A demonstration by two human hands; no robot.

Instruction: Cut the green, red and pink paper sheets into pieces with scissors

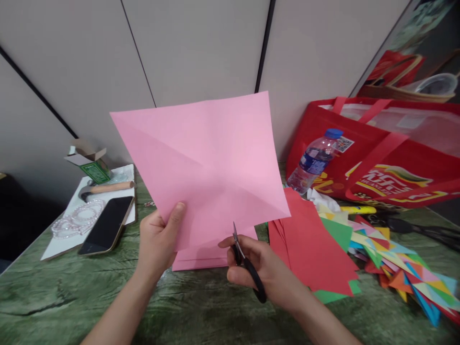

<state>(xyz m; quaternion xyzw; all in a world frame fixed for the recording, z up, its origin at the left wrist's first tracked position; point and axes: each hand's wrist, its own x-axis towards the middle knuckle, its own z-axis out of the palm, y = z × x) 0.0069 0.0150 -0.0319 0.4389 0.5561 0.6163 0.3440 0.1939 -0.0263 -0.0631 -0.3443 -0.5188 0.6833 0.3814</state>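
Observation:
A large pink paper sheet (215,153) with faint diagonal creases is held up in front of me. My left hand (158,239) grips its lower left edge, thumb on the near face. In my right hand (258,268) are black-handled scissors (242,254), blades pointing up close to the sheet's lower edge; whether the blades touch the paper I cannot tell. Beneath the raised sheet, more pink paper (201,263) lies stacked on the green table (108,297). Red paper sheets (312,239) rest to the right of my right hand, over some green paper.
On the left, a white board (57,244) bears a phone (108,225), a hammer (111,187), beads (79,220) and a small green box (95,167). At right are a plastic bottle (312,163), a red bag (388,158) and folded colored paper pieces (402,268). A grey partition (201,48) stands behind.

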